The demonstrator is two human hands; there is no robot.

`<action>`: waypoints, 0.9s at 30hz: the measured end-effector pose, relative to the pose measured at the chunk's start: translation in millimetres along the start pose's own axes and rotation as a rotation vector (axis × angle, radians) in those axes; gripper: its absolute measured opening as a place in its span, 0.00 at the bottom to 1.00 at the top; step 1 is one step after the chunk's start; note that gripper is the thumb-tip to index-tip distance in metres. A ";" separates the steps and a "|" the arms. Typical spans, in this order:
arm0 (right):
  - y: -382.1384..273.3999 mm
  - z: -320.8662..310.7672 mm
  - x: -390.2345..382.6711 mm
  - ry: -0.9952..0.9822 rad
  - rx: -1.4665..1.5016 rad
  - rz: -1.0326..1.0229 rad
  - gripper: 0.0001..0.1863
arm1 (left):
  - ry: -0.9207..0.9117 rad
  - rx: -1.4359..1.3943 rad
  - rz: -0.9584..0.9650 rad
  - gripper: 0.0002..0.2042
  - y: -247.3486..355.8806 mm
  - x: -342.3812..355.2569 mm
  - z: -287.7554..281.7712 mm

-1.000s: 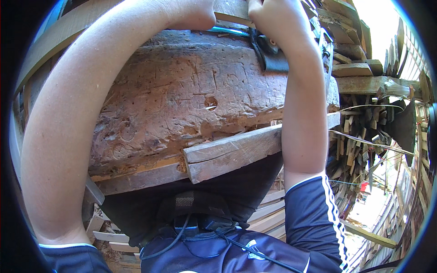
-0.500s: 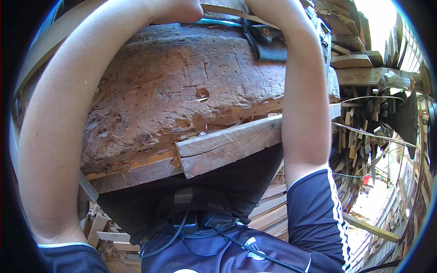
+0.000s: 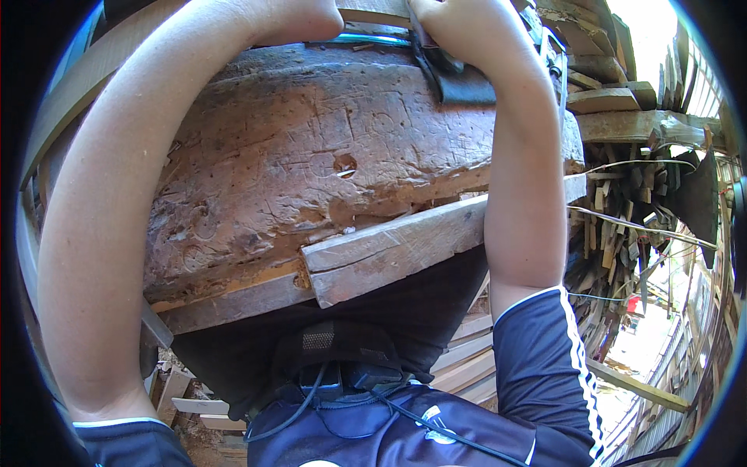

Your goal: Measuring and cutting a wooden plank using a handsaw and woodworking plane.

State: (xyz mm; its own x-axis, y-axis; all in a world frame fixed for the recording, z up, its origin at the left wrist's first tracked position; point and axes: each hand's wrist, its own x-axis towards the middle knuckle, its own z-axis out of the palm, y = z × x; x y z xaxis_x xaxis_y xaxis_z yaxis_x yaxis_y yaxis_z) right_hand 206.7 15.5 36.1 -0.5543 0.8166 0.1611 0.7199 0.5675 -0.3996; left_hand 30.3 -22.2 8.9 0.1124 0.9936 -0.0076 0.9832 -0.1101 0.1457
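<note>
Both my arms reach forward over a thick, scarred wooden workbench (image 3: 264,132). My left hand (image 3: 307,19) is at the upper edge, next to a pale wooden strip (image 3: 375,14); its fingers are cut off from view. My right hand (image 3: 459,31) is by the right end of that strip, with its fingertips mostly out of the picture, so its grip is unclear. Just below it, a flat dark piece (image 3: 464,86) rests over the bench top, partly covered by the hand. A narrow blue-green strip (image 3: 373,39) shows behind the bench's far edge.
A loose board (image 3: 397,253) lies along the bench's near edge against my dark apron (image 3: 257,342). At right, a thin metal frame (image 3: 554,58) stands near stacked timber (image 3: 603,100) and wood offcuts (image 3: 615,210). More boards (image 3: 467,366) lie below, on the floor side.
My right hand has come slightly nearer and covers more of the dark piece, including its round fitting. The view has shifted a little; my left arm keeps nearly the same pose.
</note>
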 end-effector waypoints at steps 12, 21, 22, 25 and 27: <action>-5.3 2.4 1.6 0.076 -0.118 0.024 0.14 | 0.042 -0.003 0.024 0.24 -1.3 3.0 -8.1; 12.8 12.9 9.4 0.166 -0.138 -0.072 0.15 | 0.037 -0.011 -0.007 0.23 -1.0 2.2 -5.7; 7.4 8.0 1.9 0.135 -0.130 -0.062 0.15 | 0.063 -0.017 0.009 0.22 -0.1 1.7 -5.4; 5.3 1.8 -4.6 0.076 -0.114 -0.039 0.15 | 0.023 -0.026 0.002 0.21 8.0 6.0 -11.6; 17.4 12.4 12.2 0.235 -0.105 -0.090 0.15 | 0.069 -0.011 0.001 0.21 10.0 3.0 -13.0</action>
State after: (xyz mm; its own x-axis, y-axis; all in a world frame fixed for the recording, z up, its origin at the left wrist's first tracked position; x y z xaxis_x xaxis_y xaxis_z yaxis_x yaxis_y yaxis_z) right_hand 207.3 34.0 19.9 -0.5144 0.7577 0.4017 0.7182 0.6366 -0.2809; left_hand 38.6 -20.0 23.2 0.1024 0.9929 0.0608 0.9814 -0.1108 0.1566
